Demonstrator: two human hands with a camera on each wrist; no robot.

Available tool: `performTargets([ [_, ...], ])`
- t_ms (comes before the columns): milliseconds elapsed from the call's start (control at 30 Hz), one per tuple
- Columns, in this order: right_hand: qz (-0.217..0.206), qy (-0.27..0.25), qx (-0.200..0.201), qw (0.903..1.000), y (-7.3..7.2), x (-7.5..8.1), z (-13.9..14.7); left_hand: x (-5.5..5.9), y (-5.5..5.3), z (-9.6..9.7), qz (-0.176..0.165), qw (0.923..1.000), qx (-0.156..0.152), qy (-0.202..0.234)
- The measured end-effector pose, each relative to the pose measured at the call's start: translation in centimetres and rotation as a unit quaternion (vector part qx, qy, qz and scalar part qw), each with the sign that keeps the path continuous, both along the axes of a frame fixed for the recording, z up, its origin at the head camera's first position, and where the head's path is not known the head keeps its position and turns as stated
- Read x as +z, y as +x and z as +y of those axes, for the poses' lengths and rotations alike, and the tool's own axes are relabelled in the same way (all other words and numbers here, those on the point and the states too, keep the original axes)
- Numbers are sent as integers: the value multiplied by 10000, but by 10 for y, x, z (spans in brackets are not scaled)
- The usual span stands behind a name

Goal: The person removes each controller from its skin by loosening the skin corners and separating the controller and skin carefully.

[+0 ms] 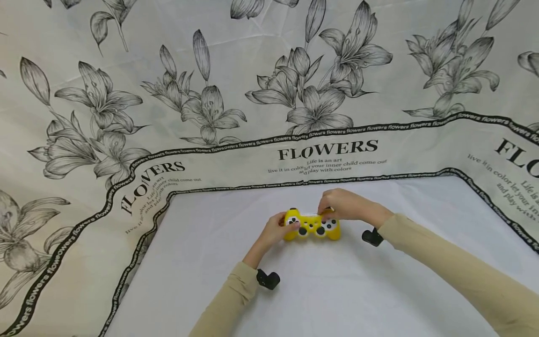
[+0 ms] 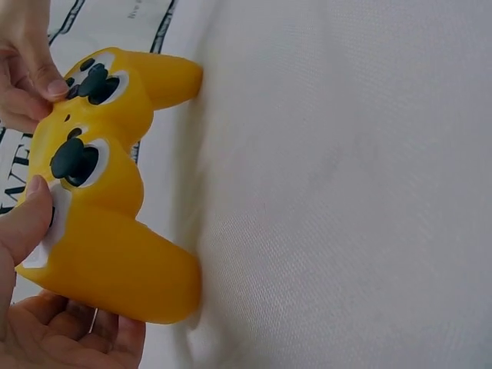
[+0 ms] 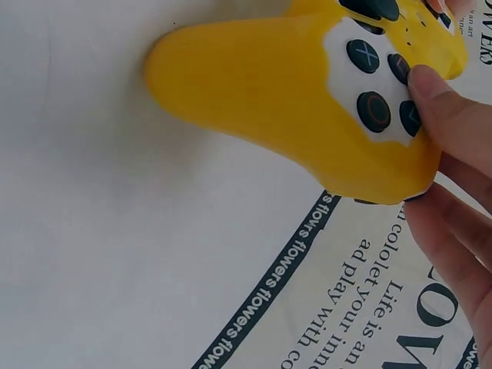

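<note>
A yellow game controller (image 1: 311, 221) with black thumbsticks and white button areas is held between both hands over the white cloth. My left hand (image 1: 273, 233) grips its left side; in the left wrist view the thumb (image 2: 29, 219) lies on the front face and the fingers (image 2: 84, 327) curl beneath the left handle. At the other end my right hand (image 1: 343, 205) pinches the top right corner. The right wrist view shows that thumb (image 3: 450, 108) by the round buttons (image 3: 374, 111), with fingers at the back edge. Both handle tips are close to the cloth; contact is unclear.
A white cloth (image 1: 328, 290) covers the table. Behind it and at the sides hangs a curtain (image 1: 227, 164) printed with lilies and the word FLOWERS. A black wrist device (image 1: 268, 279) sits at the left wrist, another black device (image 1: 372, 237) at the right.
</note>
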State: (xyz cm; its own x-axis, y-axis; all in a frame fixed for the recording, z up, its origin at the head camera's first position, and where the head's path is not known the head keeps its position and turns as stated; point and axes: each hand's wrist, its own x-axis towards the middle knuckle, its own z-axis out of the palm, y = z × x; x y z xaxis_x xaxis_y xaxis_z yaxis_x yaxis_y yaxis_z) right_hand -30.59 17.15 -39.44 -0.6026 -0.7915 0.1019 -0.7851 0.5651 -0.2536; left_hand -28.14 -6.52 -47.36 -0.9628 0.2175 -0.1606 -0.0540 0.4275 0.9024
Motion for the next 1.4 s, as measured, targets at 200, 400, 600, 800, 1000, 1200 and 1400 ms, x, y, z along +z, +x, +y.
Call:
performTargets([
  [200,252,-172,196,9993,-3,-3,2,-2,-2,0,-35,10000,-20,28],
  [400,73,68,185,9998,-5,-1,-3,-3,-3,1,-98,9999,39,15],
  [600,-343,618,160,9974,-7,7,-11,-1,-2,0,-110,9999,-60,67],
  [800,-528,773,65,9956,-11,12,-13,-2,-2,0,-85,9999,-53,-28],
  [1000,-298,464,216,9982,-11,9,-8,-3,-2,-1,-54,9999,-46,-74],
  [1200,195,193,578,9980,-10,4,-3,-3,-1,-2,-84,9999,-50,-91],
  [1400,197,225,484,9984,-11,0,-2,-6,-5,-5,-31,9990,-420,157],
])
